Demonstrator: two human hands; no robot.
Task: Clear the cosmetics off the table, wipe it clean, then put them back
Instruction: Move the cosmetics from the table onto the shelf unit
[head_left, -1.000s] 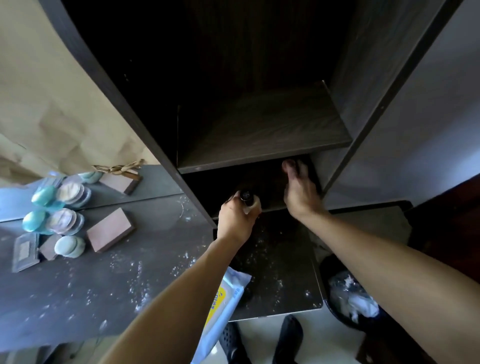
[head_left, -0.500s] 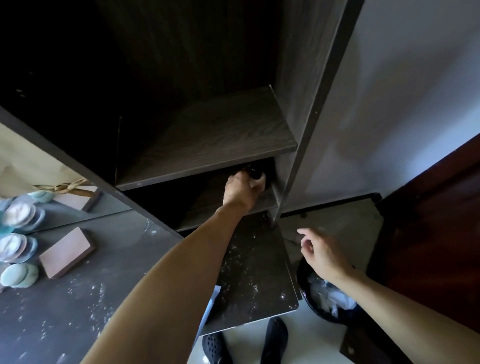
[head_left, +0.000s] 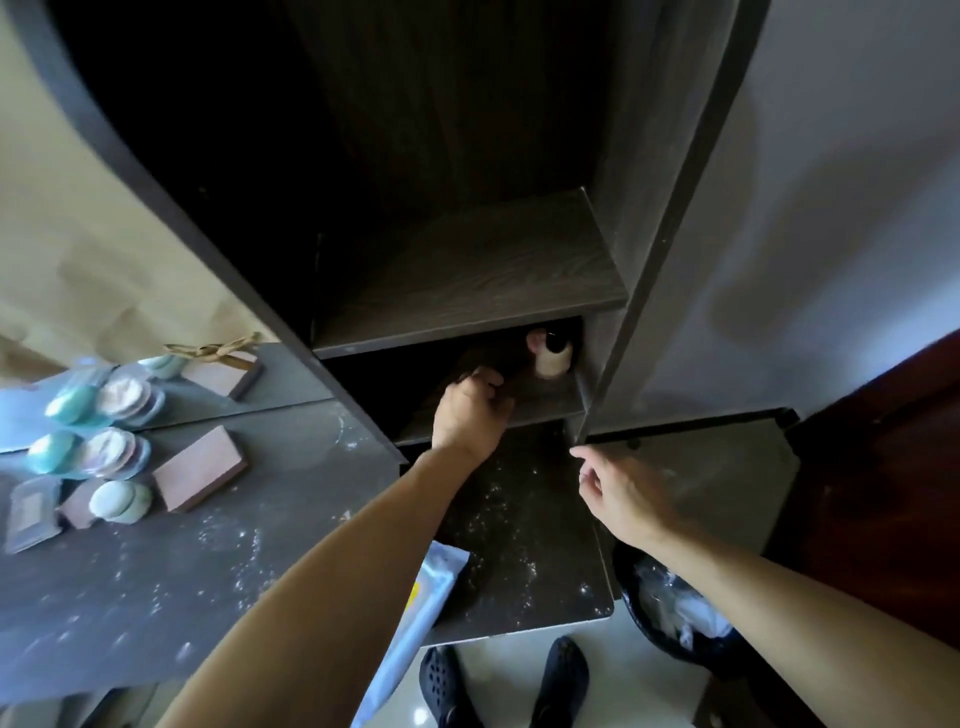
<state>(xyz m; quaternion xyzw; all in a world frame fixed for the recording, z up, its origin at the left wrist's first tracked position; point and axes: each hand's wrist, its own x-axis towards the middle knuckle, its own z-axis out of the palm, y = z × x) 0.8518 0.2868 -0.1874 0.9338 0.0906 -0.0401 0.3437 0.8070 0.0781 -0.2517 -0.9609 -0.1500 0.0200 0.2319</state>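
Your left hand (head_left: 470, 413) reaches into the low cubby of a dark wood-grain shelf unit (head_left: 483, 275), fingers curled loosely and holding nothing. Just beyond its fingertips, at the back right of that cubby, a small white bottle with a dark cap (head_left: 554, 357) stands upright, apart from the hand. Your right hand (head_left: 621, 496) hovers to the right, below the unit's front edge, fingers bent and relaxed, empty. Under both hands lies the dark grey table (head_left: 171, 561), dusted with white powder specks. Far left of your left hand, against a mirror (head_left: 291, 379), sit round teal and pale compacts (head_left: 78, 452) and a flat reddish-brown case (head_left: 200, 475). Below your left forearm, a pale blue wipes packet (head_left: 415, 618) overhangs the table edge. Beneath your right forearm stands a black bin (head_left: 675, 618) with crumpled white waste. A grey wall (head_left: 831, 234) rises to the right.
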